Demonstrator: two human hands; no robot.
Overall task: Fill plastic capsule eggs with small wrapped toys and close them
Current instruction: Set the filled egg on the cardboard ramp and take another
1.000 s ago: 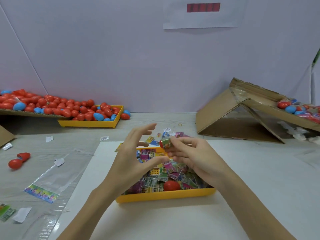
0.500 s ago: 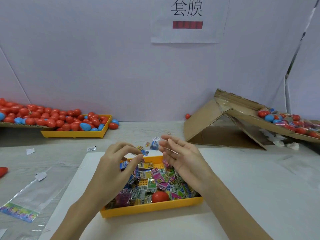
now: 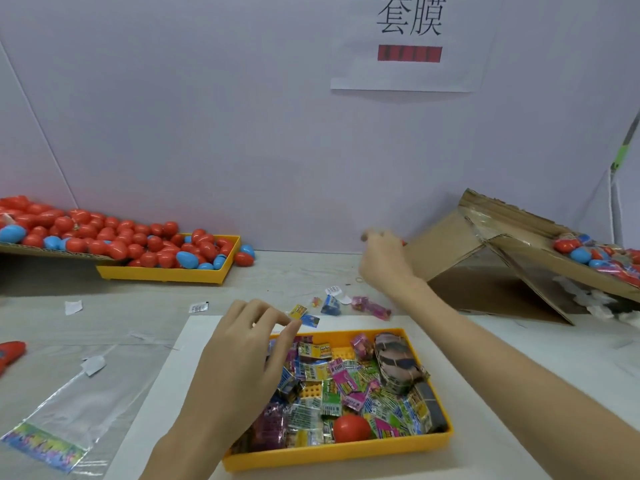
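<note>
The left hand [image 3: 242,362] hovers over the yellow tray [image 3: 339,453] of wrapped toys [image 3: 346,386], fingers loosely curved and holding nothing, likely poised to pick one. The right hand [image 3: 384,261] stretches toward the cardboard chute [image 3: 446,251], presumably delivering an egg; motion blur hides its grip, so I cannot tell. One red egg [image 3: 351,427] lies in the tray.

A white paper sheet [image 3: 408,43] fixed to the wall bears two large black Chinese characters, "套膜". Beneath them on the same sheet sits a red bar [image 3: 409,53] whose marks are too blurred to read. Print on the small toy wrappers [image 3: 346,386] is illegible.
</note>
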